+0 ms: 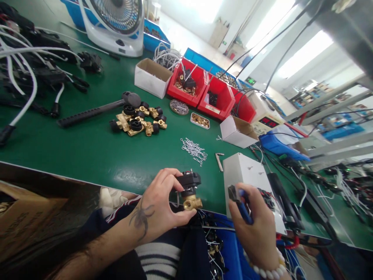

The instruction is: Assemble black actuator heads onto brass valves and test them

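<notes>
Between the thumb and fingers of my left hand is a brass valve with a black actuator head on top, held upright at the bench's front edge. My right hand is wrapped round blue-handled pliers, their dark jaws pointing up and left. The pliers are apart from the valve, in front of a light grey box. Beyond the valve lies a loose pile of metal cotter pins. A small L-shaped metal piece rests near the grey box.
Brass fittings with black caps lie beside a black-handled mallet. Red bins, a white carton and a fan stand behind. Cables crowd the left and right. Below the edge is a blue bin.
</notes>
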